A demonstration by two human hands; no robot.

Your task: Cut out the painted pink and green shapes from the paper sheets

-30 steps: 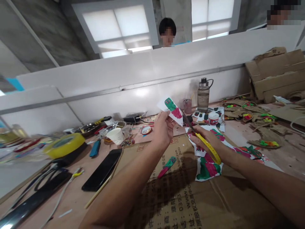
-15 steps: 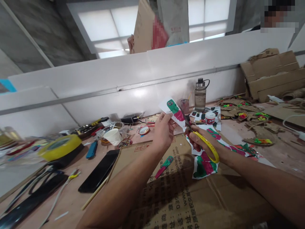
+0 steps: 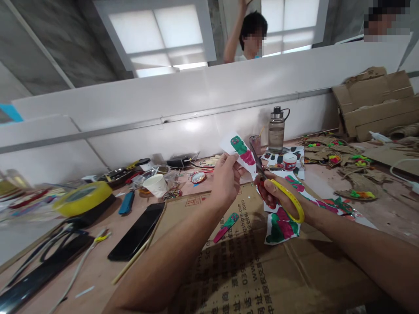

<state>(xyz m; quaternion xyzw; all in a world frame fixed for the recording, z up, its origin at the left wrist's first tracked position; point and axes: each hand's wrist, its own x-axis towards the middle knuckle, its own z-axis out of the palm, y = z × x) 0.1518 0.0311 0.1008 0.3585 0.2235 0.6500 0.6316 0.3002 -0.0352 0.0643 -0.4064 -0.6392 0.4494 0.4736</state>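
My left hand [image 3: 226, 178] pinches a white paper piece [image 3: 241, 150] painted green and magenta, raised above the cardboard sheet [image 3: 196, 244]. Scissors [image 3: 258, 161] with yellow and red handles are gripped in my right hand [image 3: 278, 189], their blades pointing up beside the paper's right edge. On the cardboard lies a cut-out green and magenta strip [image 3: 226, 227]. Under and beside my right hand are more painted paper pieces [image 3: 283, 226], partly hidden by it.
A black phone [image 3: 136, 232], yellow tape roll [image 3: 83, 198], blue cutter [image 3: 126, 202] and paper cup [image 3: 155, 186] are at left. A bottle [image 3: 276, 131] and white jar [image 3: 290, 161] stand behind my right hand. Two people show beyond the white partition [image 3: 196, 102].
The scissors have shifted slightly right, away from the paper. Behind the partition, the raised cardboard has gone from view and a person with a lifted arm now shows.
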